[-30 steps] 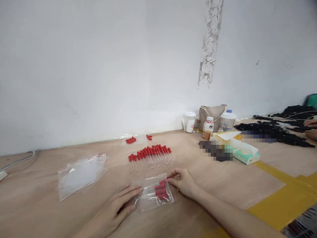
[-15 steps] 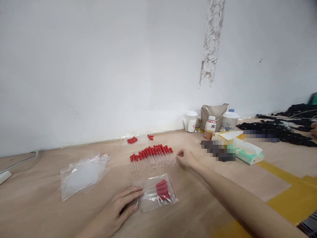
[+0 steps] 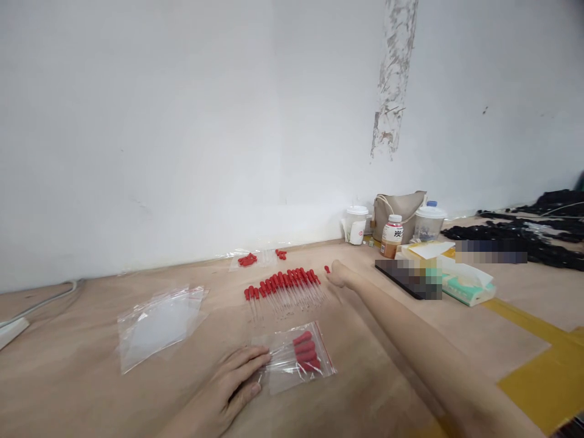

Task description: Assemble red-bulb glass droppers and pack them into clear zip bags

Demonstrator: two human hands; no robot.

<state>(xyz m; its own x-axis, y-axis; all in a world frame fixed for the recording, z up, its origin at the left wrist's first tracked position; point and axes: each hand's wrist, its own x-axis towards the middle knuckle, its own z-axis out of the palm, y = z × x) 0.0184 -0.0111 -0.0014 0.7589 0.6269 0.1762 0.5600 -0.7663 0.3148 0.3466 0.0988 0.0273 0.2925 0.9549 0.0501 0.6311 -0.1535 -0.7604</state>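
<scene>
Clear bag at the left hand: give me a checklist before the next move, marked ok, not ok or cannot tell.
1. Left hand touching the clear bag: ok.
2. Red bulbs inside the bag: ok.
3. Red-lined bag edge held by a hand: not ok, neither hand is on it.
4. Bag sealed: cannot tell.
5. Right hand gripping the lone red bulb beside it: cannot tell, the contact is unclear.
6. Dropper row apart from the bag: ok.

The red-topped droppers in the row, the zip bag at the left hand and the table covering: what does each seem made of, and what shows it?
Droppers: matte red bulbs, probably rubber, given their low sheen; see-through tubes, glass or plastic.
Zip bag: glossy plastic film, being transparent with bright glints.
Table covering: dull, probably paper, given its brown colour and faint creases.
</scene>
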